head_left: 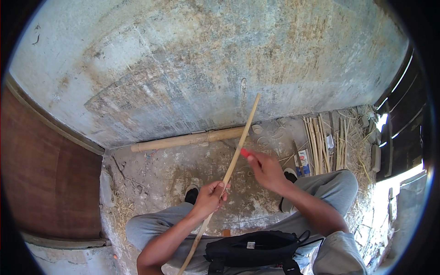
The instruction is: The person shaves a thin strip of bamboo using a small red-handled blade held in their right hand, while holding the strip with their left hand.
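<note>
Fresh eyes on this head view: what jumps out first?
First, the long pale strip slanting up the middle, gripped by the left hand, with a small bright-red object in the right hand close to it. Next, the thick pole along the foot of the stained wall, and the thin sticks grouped at the right.

The bamboo strip (234, 160) in the left hand (210, 199) looked woody and mostly smooth. The red handle (245, 153) in the right hand (268, 172) looked like plastic. Below both hands, the black bag (252, 251) and grey trousers (158, 220) were dull cloth. Past the hands, the wall (197, 68) looked rough and patchy.
</note>
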Motion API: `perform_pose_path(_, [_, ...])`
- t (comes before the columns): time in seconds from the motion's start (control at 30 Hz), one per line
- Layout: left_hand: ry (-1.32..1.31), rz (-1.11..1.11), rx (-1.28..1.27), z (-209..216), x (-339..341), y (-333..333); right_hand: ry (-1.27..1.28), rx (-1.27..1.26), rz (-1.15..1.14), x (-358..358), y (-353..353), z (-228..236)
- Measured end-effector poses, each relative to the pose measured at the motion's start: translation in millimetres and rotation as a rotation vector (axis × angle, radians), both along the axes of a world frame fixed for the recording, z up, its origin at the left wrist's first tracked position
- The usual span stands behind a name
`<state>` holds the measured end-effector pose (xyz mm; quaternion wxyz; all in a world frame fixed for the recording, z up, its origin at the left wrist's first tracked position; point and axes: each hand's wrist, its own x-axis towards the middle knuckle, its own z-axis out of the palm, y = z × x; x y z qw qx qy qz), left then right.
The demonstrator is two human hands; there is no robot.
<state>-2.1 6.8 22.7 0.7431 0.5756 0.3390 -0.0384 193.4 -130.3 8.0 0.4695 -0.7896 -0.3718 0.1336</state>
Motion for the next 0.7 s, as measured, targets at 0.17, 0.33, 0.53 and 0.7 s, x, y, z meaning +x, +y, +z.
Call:
perform_pose_path(0.17, [-0.014,-0.003,-0.036,4.3,2.4,-1.6,-0.278,-0.045,0.228,-20.5,-11.2,1.2])
perform_pose_path(0.33, [0.076,0.043,0.006,-0.7,1.1,-4.8,-0.411,-0.104,0.25,-22.9,-13.7,-2.3])
perform_pose_path(0.53, [0.027,0.072,-0.081,-0.7,-4.0,-3.1,-0.498,-0.108,0.317,-26.0,-18.1,5.4])
perform_pose_path(0.7, [0.06,0.083,-0.11,13.4,-8.7,-12.8,-0.554,-0.191,0.37,-26.7,-29.8,26.7])
